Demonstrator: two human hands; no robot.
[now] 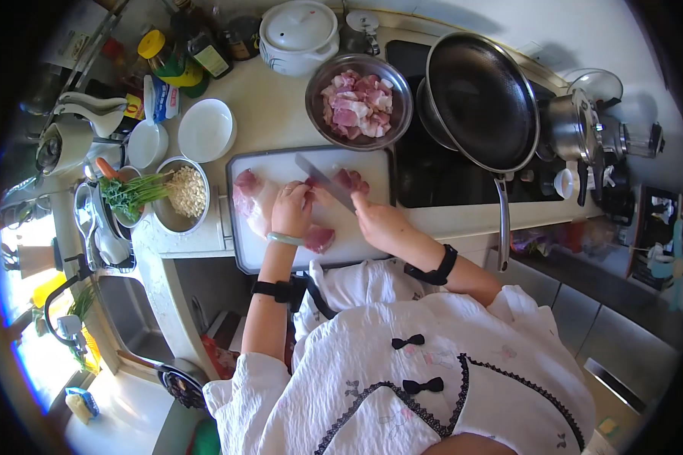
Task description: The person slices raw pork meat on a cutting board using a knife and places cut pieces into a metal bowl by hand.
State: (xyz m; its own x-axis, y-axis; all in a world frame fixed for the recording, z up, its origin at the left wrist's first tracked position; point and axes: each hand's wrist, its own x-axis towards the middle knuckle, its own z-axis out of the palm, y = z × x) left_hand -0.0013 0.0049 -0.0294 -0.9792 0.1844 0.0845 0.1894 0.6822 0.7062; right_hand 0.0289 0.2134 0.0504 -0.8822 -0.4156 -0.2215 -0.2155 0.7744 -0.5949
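My right hand (pixel 376 222) is closed around the handle of a kitchen knife (pixel 326 183), whose blade points up and left over the cutting board (pixel 281 161). Close to the blade, my left hand (pixel 291 209) has its fingers curled down on a piece of raw meat, most of it hidden under them. A large pale and pink slab of raw meat (pixel 252 201) lies left of that hand. Cut chunks of meat (pixel 351 180) sit to the right of the blade, and another piece (pixel 319 239) rests near the board's front.
Behind the board stands a metal bowl (pixel 316 121) of cut meat. A frying pan (pixel 482 102) sits on the stove at right, its handle overhanging the counter edge. Left are white bowls (pixel 207 130), a bowl of pale pieces (pixel 187 193), green herbs (pixel 134 195) and a sink (pixel 133 311).
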